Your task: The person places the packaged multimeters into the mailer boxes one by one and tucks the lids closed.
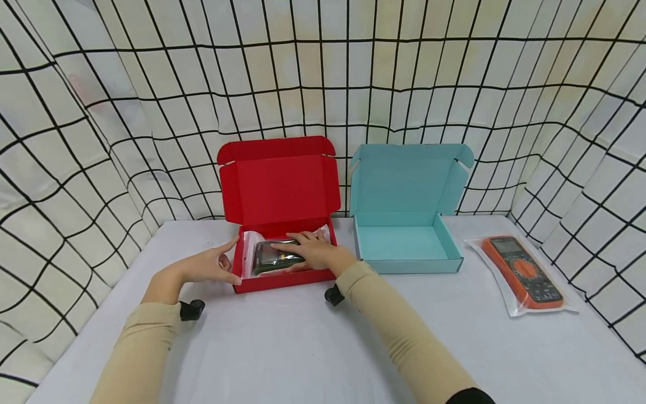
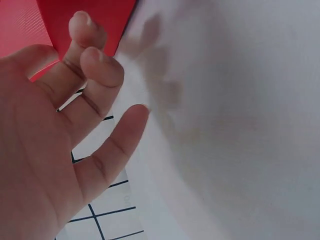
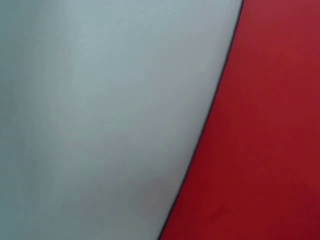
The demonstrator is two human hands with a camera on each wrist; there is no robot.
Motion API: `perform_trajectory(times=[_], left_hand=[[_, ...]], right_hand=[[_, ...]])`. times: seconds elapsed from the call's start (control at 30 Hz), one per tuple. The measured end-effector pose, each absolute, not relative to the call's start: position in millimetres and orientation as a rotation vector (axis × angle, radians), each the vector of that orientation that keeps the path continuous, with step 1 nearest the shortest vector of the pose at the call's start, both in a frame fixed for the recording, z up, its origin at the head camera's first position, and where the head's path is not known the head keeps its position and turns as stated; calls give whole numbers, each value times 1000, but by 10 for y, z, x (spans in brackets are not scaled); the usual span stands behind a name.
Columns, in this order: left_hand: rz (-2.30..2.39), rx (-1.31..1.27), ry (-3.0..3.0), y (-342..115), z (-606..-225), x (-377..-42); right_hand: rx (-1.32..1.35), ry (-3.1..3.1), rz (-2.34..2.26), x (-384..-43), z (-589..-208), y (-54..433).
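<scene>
A red cardboard box [image 1: 282,284] stands on the table with its lid raised. Inside it lies a dark, glossy item [image 1: 270,259] in a clear plastic bag; its exact kind cannot be made out. My right hand [image 1: 315,252] rests on this item, fingers stretched across its top and right side. At the box's left side is my left hand [image 1: 207,266], thumb at the front left corner and a fingertip by the left wall. The left wrist view shows that hand's other fingers [image 2: 102,67] loosely bent, holding nothing. Only table and red box wall appear in the right wrist view.
To the right stands a light blue box [image 1: 409,266] with its lid up. Farther right, an orange multimeter [image 1: 525,272] lies in a clear plastic bag. White cloth walls with a black grid [image 1: 348,84] enclose the white table [image 1: 282,348] at the back and sides.
</scene>
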State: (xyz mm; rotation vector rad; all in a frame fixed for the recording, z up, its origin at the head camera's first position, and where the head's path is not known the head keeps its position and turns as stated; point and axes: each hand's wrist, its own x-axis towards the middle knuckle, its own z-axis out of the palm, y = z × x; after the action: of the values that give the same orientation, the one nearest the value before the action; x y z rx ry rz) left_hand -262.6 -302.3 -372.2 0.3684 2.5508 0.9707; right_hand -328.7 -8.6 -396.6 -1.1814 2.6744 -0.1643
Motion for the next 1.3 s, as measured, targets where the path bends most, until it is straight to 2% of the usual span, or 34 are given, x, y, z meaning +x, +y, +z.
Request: perform_trajectory(times=[0.6, 0.97, 1.3], left_hand=[[876, 277, 2521, -3029, -3613, -2657], [783, 284, 2721, -2974, -3552, -2664], [860, 138, 2878, -2976, -3522, -2737]], right_hand=[[-1180, 2690, -352, -3275, -3885, -70], [-1059, 2785, -848, -3276, -3770, 66], [-823, 2853, -1325, -3300, -3760, 167]])
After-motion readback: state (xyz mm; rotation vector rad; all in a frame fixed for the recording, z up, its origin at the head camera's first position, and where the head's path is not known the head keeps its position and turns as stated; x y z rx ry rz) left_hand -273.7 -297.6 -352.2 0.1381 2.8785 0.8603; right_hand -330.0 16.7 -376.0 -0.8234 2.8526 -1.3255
